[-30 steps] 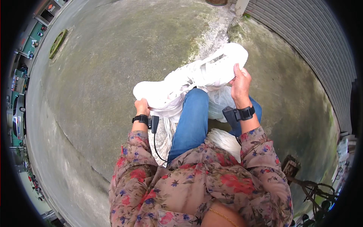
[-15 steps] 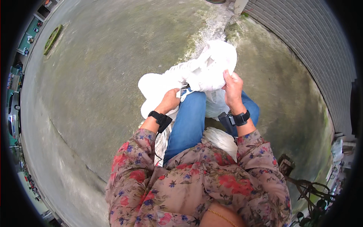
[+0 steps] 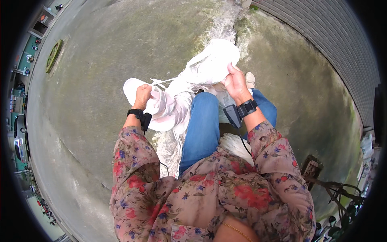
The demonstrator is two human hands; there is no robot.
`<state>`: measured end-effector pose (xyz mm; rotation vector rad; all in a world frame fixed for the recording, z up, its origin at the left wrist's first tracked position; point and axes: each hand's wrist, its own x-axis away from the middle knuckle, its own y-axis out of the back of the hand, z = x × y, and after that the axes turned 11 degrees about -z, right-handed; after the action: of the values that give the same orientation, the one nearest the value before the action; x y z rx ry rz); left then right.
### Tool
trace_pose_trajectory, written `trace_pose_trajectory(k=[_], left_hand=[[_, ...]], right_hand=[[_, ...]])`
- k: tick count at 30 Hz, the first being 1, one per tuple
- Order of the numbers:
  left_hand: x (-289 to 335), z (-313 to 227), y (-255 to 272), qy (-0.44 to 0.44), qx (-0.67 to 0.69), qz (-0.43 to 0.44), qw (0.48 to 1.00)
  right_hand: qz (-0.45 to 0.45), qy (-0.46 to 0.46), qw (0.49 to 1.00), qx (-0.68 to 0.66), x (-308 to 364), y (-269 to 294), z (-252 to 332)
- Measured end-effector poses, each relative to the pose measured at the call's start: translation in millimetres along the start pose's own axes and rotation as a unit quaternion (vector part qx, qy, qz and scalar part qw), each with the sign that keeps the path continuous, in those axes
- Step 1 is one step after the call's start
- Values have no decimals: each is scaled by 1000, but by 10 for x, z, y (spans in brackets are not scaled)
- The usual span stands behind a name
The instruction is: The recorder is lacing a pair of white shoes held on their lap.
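A bundle of white cloth (image 3: 209, 66) with thin tie strings (image 3: 161, 82) lies across my knees, its far end rounded and overexposed. My left hand (image 3: 142, 97) is closed in a fist on the cloth's left part, beside the strings, one of which is drawn out straight toward the middle. At the right edge of the bundle, my right hand (image 3: 237, 84) grips the cloth with the thumb pointing up. Folds of the cloth hang down beside my left leg. Exactly what kind of item it is cannot be made out.
Mossy concrete ground (image 3: 105, 72) spreads around me, with a grey ribbed wall (image 3: 322, 44) at the right. A light shoe (image 3: 250, 79) shows past my right knee. A wooden block (image 3: 312, 167) and bare branches (image 3: 334, 189) stand at the lower right. A parked car (image 3: 21, 139) is far left.
My left hand has moved left and a little up, spreading the cloth and drawing a string out. My right hand and the bundle's far end have shifted slightly left.
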<state>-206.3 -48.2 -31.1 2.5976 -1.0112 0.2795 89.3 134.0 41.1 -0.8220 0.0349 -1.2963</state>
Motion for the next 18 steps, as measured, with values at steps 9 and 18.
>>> trace_pose_trajectory(k=[9,18], left_hand=[[477,-1859,256,-320,-252,-17,913],[1186,-1196,-338,-250,-189,53,948]], right_hand=[[94,44,992,-73,106,-295,553],[42,-17,994,-95,421,682,491]])
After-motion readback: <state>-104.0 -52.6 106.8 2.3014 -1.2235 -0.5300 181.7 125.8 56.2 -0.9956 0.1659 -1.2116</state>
